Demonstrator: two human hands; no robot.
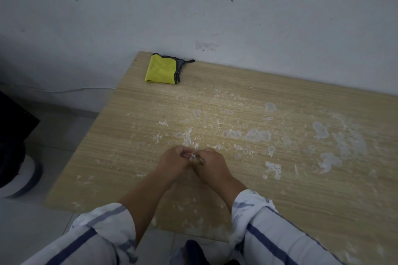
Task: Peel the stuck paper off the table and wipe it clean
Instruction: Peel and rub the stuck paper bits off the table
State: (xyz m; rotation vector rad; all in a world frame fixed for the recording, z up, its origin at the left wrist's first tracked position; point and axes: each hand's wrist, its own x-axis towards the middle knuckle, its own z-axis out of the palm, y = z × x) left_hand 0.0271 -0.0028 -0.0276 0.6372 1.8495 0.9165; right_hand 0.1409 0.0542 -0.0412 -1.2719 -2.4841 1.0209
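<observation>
The left hand [174,160] and right hand [213,164] meet above the near centre of the light wood-grain laminate table [133,114]. The fingers of both hands are curled and pinch a small white paper scrap [191,155] between them. A brownish rounded item at the right fingertips cannot be identified. White stuck paper residue [257,134] lies in patches across the centre and right of the table. The folded yellow microfibre cloth [160,71] lies at the far left corner, well apart from both hands.

Risk: thin residue is likely to tear under a fast pull, leaving fragments bonded.

Risk: loosened scraps dropped back on the table may smear during wiping.
</observation>
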